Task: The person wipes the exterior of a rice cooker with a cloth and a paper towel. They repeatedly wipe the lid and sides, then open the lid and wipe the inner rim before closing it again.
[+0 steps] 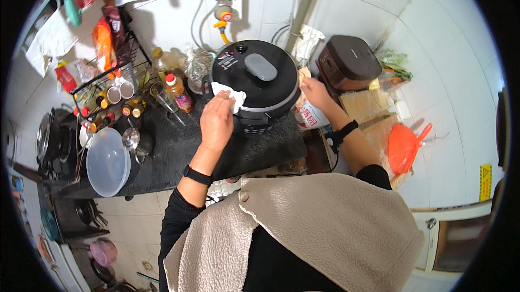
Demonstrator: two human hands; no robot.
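Note:
On the dark countertop (260, 150) stands a black electric pressure cooker (268, 93) with its lid on. A grey handle (260, 67) crosses the lid, and a steam valve (241, 47) sits near its far edge. My left hand (218, 117) presses a folded white tissue (225, 90) against the front left of the lid's rim. At the cooker's right side, my right hand (317, 92) grips a crumpled beige cloth (303, 76) close to the rim. Part of that cloth is hidden by the fingers.
Left of the cooker are a red-capped bottle (178, 93), drinking glasses (166, 99) and a rack of seasoning bottles (107, 105). A clear plastic basin (108, 162) lies at the counter's front left. Rightward are a printed bag (310, 115), a dark rice cooker (347, 62) and a red plastic bag (404, 148).

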